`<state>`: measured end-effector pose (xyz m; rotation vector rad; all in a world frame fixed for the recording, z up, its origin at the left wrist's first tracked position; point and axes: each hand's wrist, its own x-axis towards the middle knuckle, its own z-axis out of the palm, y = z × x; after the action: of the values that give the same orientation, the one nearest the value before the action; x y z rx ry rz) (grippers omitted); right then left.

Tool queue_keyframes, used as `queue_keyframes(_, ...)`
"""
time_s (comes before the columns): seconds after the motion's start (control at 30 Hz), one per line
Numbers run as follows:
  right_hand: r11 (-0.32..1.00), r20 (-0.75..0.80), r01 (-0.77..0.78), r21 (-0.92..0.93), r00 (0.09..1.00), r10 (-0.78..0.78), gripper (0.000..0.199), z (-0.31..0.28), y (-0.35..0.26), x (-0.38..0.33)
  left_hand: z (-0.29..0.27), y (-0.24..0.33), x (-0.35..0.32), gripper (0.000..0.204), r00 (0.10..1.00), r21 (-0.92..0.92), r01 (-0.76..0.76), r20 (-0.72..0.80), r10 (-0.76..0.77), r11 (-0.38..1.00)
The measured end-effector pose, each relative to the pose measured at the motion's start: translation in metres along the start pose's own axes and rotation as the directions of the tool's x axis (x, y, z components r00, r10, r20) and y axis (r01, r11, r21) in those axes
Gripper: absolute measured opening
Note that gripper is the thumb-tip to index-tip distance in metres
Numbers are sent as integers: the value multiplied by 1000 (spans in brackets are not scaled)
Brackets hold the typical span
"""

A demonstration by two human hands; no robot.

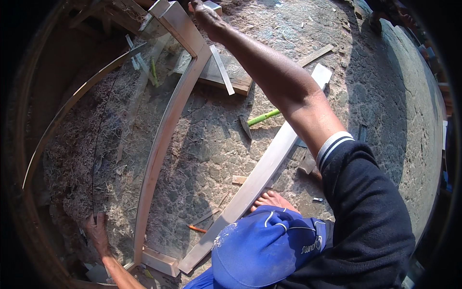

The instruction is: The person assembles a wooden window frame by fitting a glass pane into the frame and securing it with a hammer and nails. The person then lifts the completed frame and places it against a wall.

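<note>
A thin pale strip (81, 89) curves to the left of the wood frame (161, 139). Also left of the frame, the grip of the left hand (99, 235) seems to pinch a thin dark line (93, 178). The frame itself sits between the two hands. Its corners look joined, so some work seems done; I can't tell how much is left. The right hand (207, 21) is near the frame's top end, but I can't tell if its grip is spread or pressed together. Right of the frame lie a green-handled hammer (262, 117) and a long loose plank (255, 180).
</note>
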<state>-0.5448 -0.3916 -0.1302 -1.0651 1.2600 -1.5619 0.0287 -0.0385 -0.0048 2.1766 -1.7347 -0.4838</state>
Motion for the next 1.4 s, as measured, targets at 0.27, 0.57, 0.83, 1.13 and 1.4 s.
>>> queue_keyframes(0.27, 967, 175, 135, -215, 980, -98, 68, 9, 10, 2, 3, 9, -5, 33, 1000, -32, 9, -17, -10, 999)
queue_keyframes(0.57, 994, 160, 17, -110, 987, 1, 78, 18, -5, 3, 13, 22, -18, 33, 995, -11, -25, -98, 24, 1000)
queue_keyframes(0.83, 981, 114, -183, 66, 978, 175, 82, 30, -22, -6, 10, 17, -18, 32, 997, 43, 14, -81, -11, 999)
queue_keyframes(1.13, 996, 57, 46, 79, 997, -51, 79, 31, -16, 5, 4, 14, -38, 31, 997, 6, 1, -77, 0, 1000)
queue_keyframes(1.4, 995, 34, -40, 93, 999, 37, 79, 32, 4, -5, 8, 16, -32, 31, 997, -8, 60, -52, -60, 998)
